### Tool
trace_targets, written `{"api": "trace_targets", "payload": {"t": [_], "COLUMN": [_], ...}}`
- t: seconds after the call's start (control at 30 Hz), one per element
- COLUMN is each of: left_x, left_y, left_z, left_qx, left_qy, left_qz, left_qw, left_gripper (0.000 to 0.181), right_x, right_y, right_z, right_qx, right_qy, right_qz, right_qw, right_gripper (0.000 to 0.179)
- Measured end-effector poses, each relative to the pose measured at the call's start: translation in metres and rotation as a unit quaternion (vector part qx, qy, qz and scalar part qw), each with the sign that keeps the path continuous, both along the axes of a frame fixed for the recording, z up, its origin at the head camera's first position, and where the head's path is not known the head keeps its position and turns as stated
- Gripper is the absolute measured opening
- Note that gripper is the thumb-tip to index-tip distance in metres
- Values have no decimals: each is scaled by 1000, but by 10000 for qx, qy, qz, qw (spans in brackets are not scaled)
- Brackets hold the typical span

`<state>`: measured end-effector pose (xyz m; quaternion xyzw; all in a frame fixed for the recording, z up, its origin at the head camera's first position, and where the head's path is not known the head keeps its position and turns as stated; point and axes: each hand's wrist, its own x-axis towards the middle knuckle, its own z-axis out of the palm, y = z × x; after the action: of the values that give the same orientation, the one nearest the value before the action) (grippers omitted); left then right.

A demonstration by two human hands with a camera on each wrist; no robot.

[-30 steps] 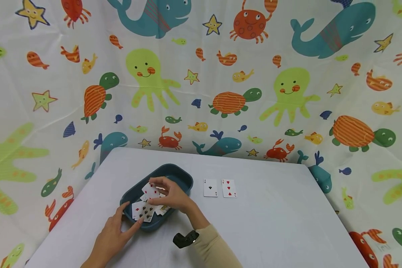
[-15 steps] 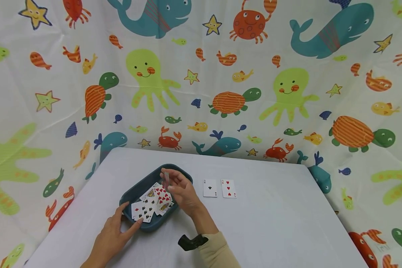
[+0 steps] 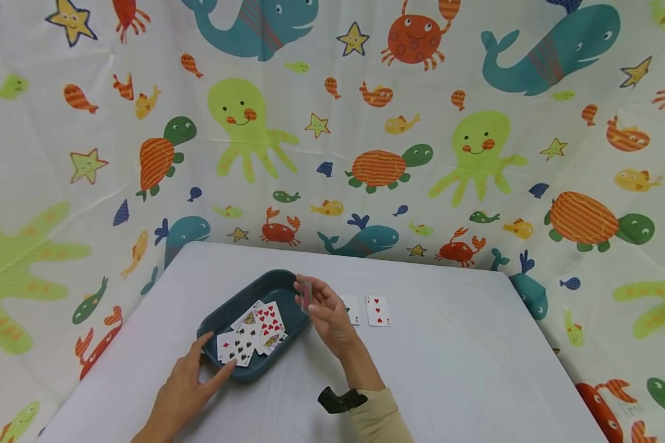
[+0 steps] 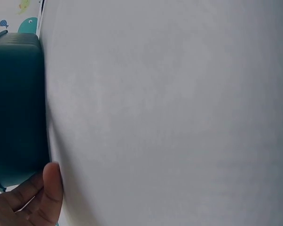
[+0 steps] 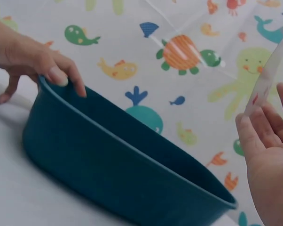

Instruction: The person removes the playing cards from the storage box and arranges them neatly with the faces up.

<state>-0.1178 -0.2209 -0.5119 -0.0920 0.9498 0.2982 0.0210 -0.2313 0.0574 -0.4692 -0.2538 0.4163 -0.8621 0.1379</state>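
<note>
A dark teal plastic basin (image 3: 281, 284) stands on the white table, with several face-up playing cards (image 3: 270, 319) overlapping at its near end. My left hand (image 3: 184, 386) holds that end, thumb and forefinger hooked over the rim; in the right wrist view, the left hand's (image 5: 35, 56) other fingers hang outside the wall. Between thumb and fingers my right hand (image 3: 331, 317) pinches a playing card (image 3: 306, 295), almost edge-on, just beyond the basin's right side. Its face is not readable. A club card (image 3: 353, 309), partly hidden by this hand, lies beside a three of hearts (image 3: 378, 311).
The table (image 3: 465, 357) is covered in white cloth and ends at a back edge against a curtain (image 3: 321, 203) printed with sea animals. A black strap (image 3: 342, 400) circles my right wrist below the beige sleeve (image 3: 379, 418).
My right hand has lifted a card out of the basin, turned it on edge and carried it right, now covering part of the club card. The left hand stays at the basin's rim.
</note>
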Motion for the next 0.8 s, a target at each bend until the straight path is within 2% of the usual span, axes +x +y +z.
{"api": "trace_targets", "payload": {"t": [0.23, 0.6, 0.8], "left_x": [-1, -2, -2], "left_y": [-1, -5, -3], "left_z": [1, -1, 0], "left_qx": [30, 61, 92], "left_qy": [-69, -212, -147], "left_qz": [-35, -40, -80], "left_qw": [10000, 9997, 9998], "left_gripper": [105, 106, 104], "right_x": [-3, -3, 0], "right_y": [32, 70, 95], "right_z": [-2, -16, -21], "right_qx": [300, 531, 1073], "right_qy": [5, 26, 108], "right_qz": [-336, -449, -609], "right_qw": [9990, 9976, 9923], "right_gripper": [66, 62, 62]}}
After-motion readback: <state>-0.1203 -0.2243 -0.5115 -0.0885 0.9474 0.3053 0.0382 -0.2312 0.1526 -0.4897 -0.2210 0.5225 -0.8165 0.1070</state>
